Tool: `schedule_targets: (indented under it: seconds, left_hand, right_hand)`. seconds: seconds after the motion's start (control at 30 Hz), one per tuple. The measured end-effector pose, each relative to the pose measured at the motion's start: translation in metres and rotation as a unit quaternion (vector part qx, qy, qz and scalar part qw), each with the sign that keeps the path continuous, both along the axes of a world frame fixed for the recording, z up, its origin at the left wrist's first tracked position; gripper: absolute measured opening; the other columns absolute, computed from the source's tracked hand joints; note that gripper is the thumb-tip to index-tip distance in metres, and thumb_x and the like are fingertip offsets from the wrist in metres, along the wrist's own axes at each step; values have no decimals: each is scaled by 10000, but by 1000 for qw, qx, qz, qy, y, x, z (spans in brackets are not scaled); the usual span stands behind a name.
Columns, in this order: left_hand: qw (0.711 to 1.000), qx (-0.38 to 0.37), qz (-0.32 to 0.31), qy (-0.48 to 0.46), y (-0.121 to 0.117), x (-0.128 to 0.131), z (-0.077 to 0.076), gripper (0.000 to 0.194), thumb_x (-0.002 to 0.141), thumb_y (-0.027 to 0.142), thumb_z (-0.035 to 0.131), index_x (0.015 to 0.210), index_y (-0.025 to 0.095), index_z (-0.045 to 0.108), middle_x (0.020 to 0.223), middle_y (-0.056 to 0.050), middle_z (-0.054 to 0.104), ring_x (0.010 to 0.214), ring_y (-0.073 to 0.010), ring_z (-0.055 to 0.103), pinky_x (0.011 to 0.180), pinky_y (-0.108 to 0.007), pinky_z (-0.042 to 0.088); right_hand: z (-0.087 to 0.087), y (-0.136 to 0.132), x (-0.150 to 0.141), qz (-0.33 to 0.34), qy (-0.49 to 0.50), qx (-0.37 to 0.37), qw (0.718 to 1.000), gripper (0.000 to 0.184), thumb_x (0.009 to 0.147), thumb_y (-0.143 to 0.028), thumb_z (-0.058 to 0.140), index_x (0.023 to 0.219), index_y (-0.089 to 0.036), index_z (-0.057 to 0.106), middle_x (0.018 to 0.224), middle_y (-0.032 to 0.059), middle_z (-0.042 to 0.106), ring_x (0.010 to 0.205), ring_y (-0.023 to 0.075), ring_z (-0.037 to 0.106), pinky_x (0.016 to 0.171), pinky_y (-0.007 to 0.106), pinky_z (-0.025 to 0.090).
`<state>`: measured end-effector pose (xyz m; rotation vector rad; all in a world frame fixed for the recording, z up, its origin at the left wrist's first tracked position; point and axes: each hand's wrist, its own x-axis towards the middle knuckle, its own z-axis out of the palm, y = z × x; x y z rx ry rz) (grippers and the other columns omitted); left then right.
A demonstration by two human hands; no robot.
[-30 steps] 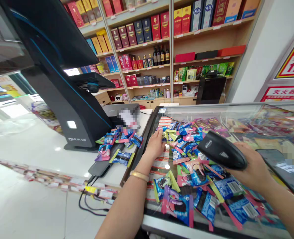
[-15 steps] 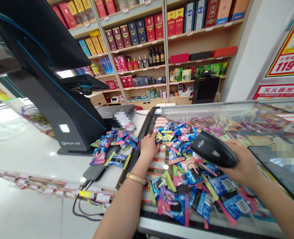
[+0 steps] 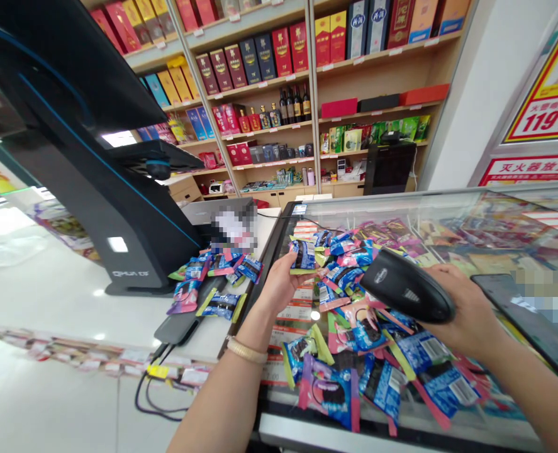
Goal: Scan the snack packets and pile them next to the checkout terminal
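My left hand (image 3: pixel 281 282) pinches a small blue snack packet (image 3: pixel 303 255) with yellow-green ends, its barcode side facing up. In my right hand (image 3: pixel 462 305) is a black barcode scanner (image 3: pixel 407 286), its head tilted toward the left over the pile. My fingers wrap round its handle, which is mostly hidden. Several more blue, pink and green snack packets (image 3: pixel 354 324) lie loosely heaped on the glass counter top (image 3: pixel 302 393) beneath and between my hands. A second, smaller group of packets (image 3: pixel 222 304) rests on the white counter to the left.
A black checkout terminal (image 3: pixel 132 207) stands on the white counter (image 3: pixel 85 314) at left. A dark flat device (image 3: pixel 179 324) with cables lies by its base. To the right is a phone (image 3: pixel 528 321). Shelves of boxes and bottles (image 3: pixel 295 104) line the back wall.
My left hand has lifted a packet from the far left of the heap and turned its barcode side up. The scanner in my right hand has barely moved.
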<state>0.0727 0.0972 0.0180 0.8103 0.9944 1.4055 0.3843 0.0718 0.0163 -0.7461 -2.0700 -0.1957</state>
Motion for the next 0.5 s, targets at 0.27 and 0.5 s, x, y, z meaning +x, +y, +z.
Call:
schedule_targets:
  seconds: [0.27, 0.5]
  left_hand:
    - [995, -34, -62, -74, -6, 13, 8, 358, 1007, 268, 416, 984, 58, 705, 754, -126, 744, 681, -213, 730, 622, -301, 589]
    - [993, -18, -90, -70, -10, 13, 11, 341, 991, 312, 458, 932, 86, 706, 757, -100, 744, 626, -189, 700, 614, -297, 570]
  right_hand:
    - [0, -2, -1, -9, -10, -23, 1000, 290, 940, -443, 579, 1155, -264, 659, 854, 55, 729, 726, 259, 653, 723, 435, 510]
    - [2, -2, -1, -2, -26, -35, 999, 317, 919, -444, 604, 1161, -249, 666, 882, 57, 744, 734, 247, 661, 726, 422, 509]
